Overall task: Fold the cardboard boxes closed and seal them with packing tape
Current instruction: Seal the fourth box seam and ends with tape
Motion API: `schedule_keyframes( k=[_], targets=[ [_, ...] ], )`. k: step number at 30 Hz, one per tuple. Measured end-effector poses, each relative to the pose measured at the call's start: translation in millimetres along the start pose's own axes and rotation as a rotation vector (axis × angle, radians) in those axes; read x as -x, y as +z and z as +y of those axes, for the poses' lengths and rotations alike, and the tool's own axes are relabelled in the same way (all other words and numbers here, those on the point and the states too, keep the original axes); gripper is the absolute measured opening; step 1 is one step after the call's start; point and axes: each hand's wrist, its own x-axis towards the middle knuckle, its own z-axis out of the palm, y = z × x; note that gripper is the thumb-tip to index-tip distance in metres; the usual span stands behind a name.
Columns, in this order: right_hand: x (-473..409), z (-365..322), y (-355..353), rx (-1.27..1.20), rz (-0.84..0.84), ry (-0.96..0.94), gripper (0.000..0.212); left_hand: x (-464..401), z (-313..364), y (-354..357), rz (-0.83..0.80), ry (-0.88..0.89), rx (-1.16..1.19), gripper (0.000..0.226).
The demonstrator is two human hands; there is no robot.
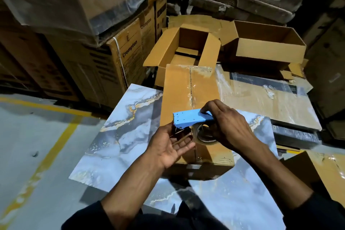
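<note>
A closed brown cardboard box (188, 87) lies on a marbled blue-grey slab (128, 123), with clear tape running along its centre seam. Over its near end my right hand (227, 127) grips a blue tape dispenser (192, 118) that carries a roll of clear tape (205, 136). My left hand (171, 145) is palm up under the dispenser's front end, fingers relaxed and touching the loose strip of tape there. Behind the closed box stand two open boxes, one in the middle (186, 46) and one at the right (270, 45), flaps up.
Stacked printed cartons (119, 61) wrapped in plastic film rise at the left and back. Flat cardboard under shiny film (265, 99) lies to the right. The grey floor (37, 145) at the left carries yellow lines.
</note>
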Motion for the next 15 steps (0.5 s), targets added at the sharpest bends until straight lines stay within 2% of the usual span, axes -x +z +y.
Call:
schedule_keyframes(
  k=[3,5,10,15],
  targets=[
    [-4,-7,-5,-0.158,-0.132,0.007,0.071,-2,3,-12,0.021,-0.050,-0.048,0.021],
    [-7,-8,-4,-0.175,-0.220,-0.002,0.078,-4,4,-16,0.057,-0.038,-0.135,0.020],
    [-7,-7,10,-0.130,-0.466,-0.041,0.090,-11,6,-37,0.225,0.195,-0.465,0.014],
    [12,-8,27,-0.135,-0.594,-0.101,0.107,-5,-2,-73,0.311,0.211,-0.552,0.017]
  ],
)
